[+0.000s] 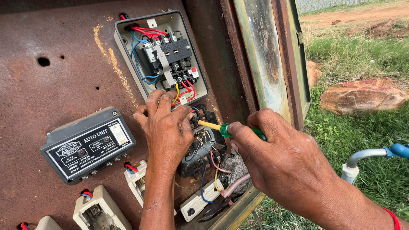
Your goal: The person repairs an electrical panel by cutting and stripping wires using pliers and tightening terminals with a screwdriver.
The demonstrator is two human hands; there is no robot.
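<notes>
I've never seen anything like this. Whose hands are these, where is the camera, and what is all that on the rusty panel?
The camera sits on a person's head and looks down at their own two bare hands. The right hand holds a green-handled screwdriver, its tip at a dark wired component. The left hand rests its fingers on that same component. All of it is mounted on a rusty metal panel. Above is an open switch box with red, blue and yellow wires; to the left is a grey control unit. Pliers lie at the bottom. Grass and rocks are to the right.

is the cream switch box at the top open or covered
Open. The cream switch box has no front cover on, so its black contactor and red and blue wires show.
</notes>
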